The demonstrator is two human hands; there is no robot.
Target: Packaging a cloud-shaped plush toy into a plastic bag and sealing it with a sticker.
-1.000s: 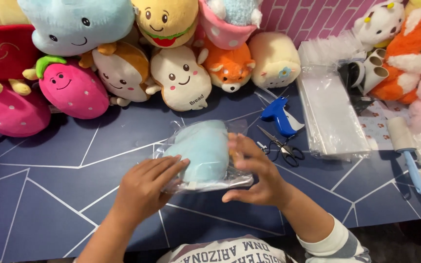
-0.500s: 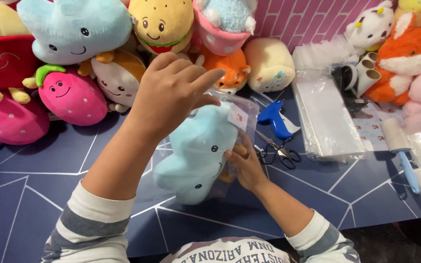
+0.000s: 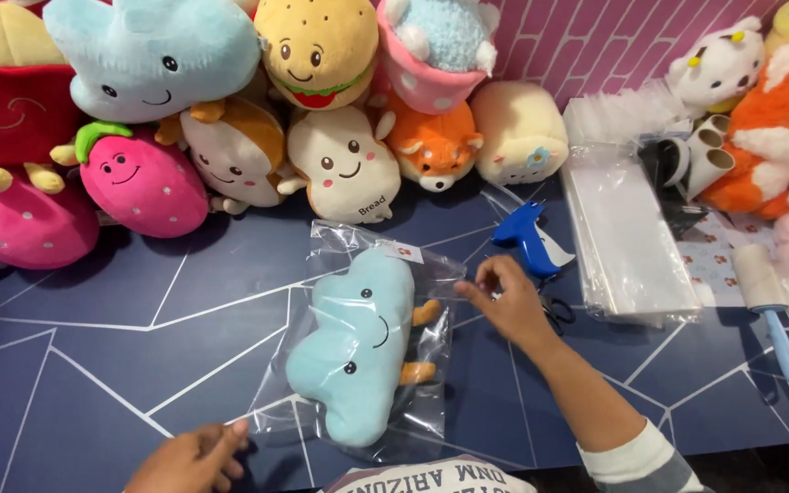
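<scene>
A light blue cloud plush toy (image 3: 353, 347) with a smiling face and orange feet lies inside a clear plastic bag (image 3: 436, 342) on the dark blue table (image 3: 139, 365). My right hand (image 3: 504, 306) pinches the bag's upper right edge with its fingertips. My left hand (image 3: 194, 456) rests low at the front, its fingers touching the bag's lower left corner. A small white sticker (image 3: 404, 251) sits on the bag near its top.
A row of plush toys lines the back: a pink strawberry (image 3: 139, 178), a bread-shaped one (image 3: 344, 164), an orange dog (image 3: 431, 146). A blue tagging gun (image 3: 527, 237), scissors (image 3: 557, 312), a stack of clear bags (image 3: 627, 237) and a lint roller (image 3: 764, 297) lie to the right.
The bagged cloud plush was held up in both hands; now it lies flat on the table. My left hand has dropped to the front edge, and my right moved to the bag's top edge.
</scene>
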